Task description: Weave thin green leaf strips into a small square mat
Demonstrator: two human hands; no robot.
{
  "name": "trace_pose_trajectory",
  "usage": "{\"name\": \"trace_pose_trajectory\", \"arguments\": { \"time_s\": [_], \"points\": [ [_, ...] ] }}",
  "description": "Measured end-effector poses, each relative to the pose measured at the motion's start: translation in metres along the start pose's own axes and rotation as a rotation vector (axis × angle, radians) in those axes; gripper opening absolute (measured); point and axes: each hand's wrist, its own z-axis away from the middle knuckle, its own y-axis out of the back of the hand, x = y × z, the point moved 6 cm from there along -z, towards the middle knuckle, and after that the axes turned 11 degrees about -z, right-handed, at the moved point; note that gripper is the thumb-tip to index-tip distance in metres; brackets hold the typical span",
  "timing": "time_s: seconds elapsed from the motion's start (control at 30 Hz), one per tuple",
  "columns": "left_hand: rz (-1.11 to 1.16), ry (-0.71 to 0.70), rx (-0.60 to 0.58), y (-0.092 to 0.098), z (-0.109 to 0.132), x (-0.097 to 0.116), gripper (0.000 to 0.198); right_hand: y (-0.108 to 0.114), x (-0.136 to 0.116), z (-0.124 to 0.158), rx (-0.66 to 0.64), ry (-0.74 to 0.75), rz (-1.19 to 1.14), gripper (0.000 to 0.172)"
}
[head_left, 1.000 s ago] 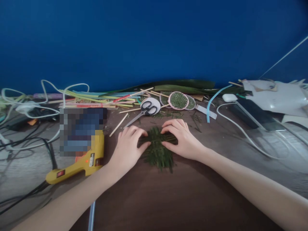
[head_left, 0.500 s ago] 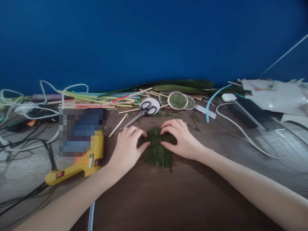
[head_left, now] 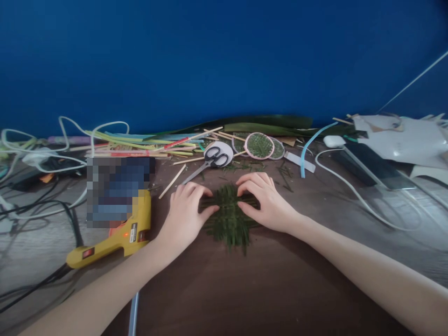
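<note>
A small mat of woven green leaf strips (head_left: 229, 219) lies on the dark wooden table (head_left: 245, 289) in front of me. My left hand (head_left: 185, 214) rests on the mat's left side, fingers curled and thumb pressing its edge. On the right side my right hand (head_left: 266, 203) bends its fingertips down onto the upper strips. Both hands pinch the weave between them. Loose strip ends stick out toward me below the hands.
A yellow glue gun (head_left: 115, 235) with a black cord lies to the left. Behind the mat are scissors (head_left: 210, 161), round woven discs (head_left: 259, 145), coloured strips (head_left: 140, 142) and long leaves. White cables (head_left: 350, 186) and a dark device lie to the right. A blue wall stands behind.
My right fingers have shifted slightly along the top strips, and the mat's lower strips have spread a little. Otherwise the hands stay in place.
</note>
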Motion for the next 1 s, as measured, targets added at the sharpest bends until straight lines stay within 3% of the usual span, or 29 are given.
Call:
{"name": "trace_pose_trajectory", "arguments": {
  "time_s": [0.27,0.47,0.73,1.0],
  "points": [
    [-0.015,-0.012,0.016,0.0015,0.0016,0.0022,0.013,0.0020,0.0020,-0.0002,0.037,-0.019,-0.007,0.012],
    [-0.012,-0.057,0.037,0.0046,0.0031,0.0070,0.013,0.0008,-0.0006,0.0005,0.006,0.000,0.011,0.006],
    [-0.021,-0.060,0.000,-0.0008,0.0017,0.0046,0.016,-0.0025,-0.0011,-0.0005,-0.027,0.031,0.054,0.022],
    [-0.017,-0.079,0.017,-0.0011,0.0016,0.0052,0.017,-0.0037,-0.0018,-0.0003,-0.052,0.038,0.060,0.023]
  ]
}}
